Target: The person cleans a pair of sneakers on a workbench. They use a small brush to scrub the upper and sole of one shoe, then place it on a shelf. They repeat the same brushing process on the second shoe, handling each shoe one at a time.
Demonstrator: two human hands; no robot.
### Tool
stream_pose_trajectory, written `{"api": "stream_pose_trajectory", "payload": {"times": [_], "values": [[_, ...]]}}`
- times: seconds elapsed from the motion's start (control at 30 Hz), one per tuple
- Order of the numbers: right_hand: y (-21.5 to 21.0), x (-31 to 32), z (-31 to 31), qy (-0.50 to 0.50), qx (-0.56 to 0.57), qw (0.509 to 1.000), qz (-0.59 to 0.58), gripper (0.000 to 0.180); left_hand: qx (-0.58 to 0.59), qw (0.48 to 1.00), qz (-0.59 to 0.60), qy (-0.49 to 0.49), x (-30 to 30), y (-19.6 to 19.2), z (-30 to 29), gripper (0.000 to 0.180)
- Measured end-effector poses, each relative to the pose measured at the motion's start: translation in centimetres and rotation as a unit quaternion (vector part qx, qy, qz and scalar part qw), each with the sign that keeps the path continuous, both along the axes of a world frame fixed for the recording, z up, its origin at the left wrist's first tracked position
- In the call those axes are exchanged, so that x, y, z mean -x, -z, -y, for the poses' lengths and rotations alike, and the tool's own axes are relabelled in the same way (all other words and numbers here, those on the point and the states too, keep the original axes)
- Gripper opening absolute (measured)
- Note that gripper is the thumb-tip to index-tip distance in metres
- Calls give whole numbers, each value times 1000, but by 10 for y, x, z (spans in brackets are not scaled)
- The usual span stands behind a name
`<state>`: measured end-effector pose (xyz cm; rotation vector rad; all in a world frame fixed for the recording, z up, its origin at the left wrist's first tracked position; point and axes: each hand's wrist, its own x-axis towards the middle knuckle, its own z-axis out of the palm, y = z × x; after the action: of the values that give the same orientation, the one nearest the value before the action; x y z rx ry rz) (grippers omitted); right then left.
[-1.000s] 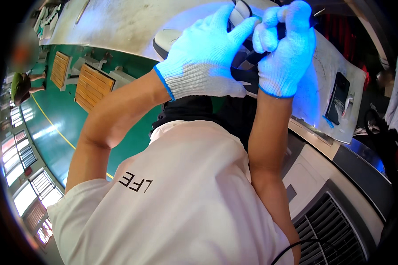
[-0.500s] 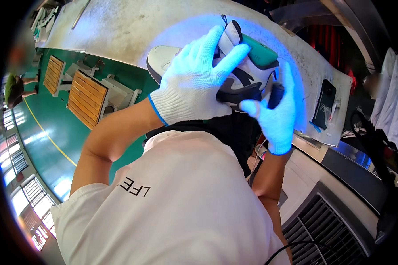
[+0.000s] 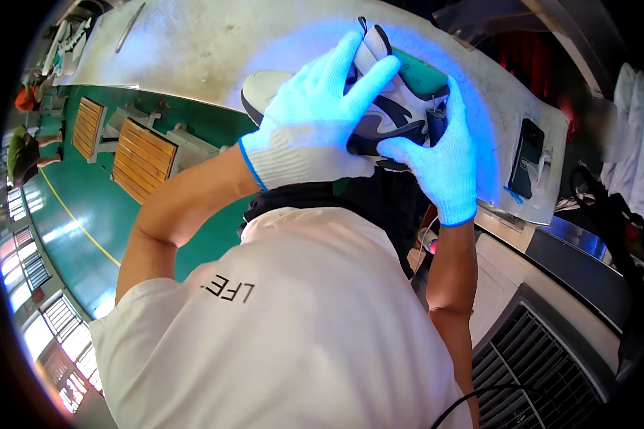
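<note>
The person stands at a pale grey table (image 3: 193,50) lit with a bluish glow, both hands in white knit gloves and both on a sneaker (image 3: 397,107). The sneaker is white with dark grey and black panels and a green part at its upper end; it is held just above the near edge of the table, between the two hands, its pale toe end (image 3: 265,89) pointing to the person's left. The left hand (image 3: 315,121) lies over the near side of the shoe, fingers (image 3: 368,75) spread wide and flat along the upper, the cuff edged in blue. The right hand (image 3: 444,157) cups the shoe from the right and beneath, fingers curled about its heel end, a small dark piece just beside the fingertips that cannot be identified. A dark phone (image 3: 528,157) lies on the table to the right, well apart from the shoe. Below it stands a grey unit with a slatted grille (image 3: 537,365). To the left, a green floor (image 3: 71,207) with slatted wooden pallets (image 3: 142,161).
</note>
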<state>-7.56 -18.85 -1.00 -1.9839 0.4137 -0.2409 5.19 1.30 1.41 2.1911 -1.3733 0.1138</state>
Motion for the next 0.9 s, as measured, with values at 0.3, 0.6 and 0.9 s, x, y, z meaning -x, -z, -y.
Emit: {"api": "stream_pose_trajectory", "payload": {"times": [0.3, 0.6, 0.9], "values": [[8, 17, -1, -32, 19, 999, 24, 138, -75, 980, -124, -133, 8, -10, -3, 136], [57, 25, 52, 196, -246, 949, 10, 30, -64, 993, -67, -79, -8, -5, -10, 124], [66, -8, 20, 245, -625, 731, 126, 23, -61, 993, -70, -77, -1, -4, -11, 130]]}}
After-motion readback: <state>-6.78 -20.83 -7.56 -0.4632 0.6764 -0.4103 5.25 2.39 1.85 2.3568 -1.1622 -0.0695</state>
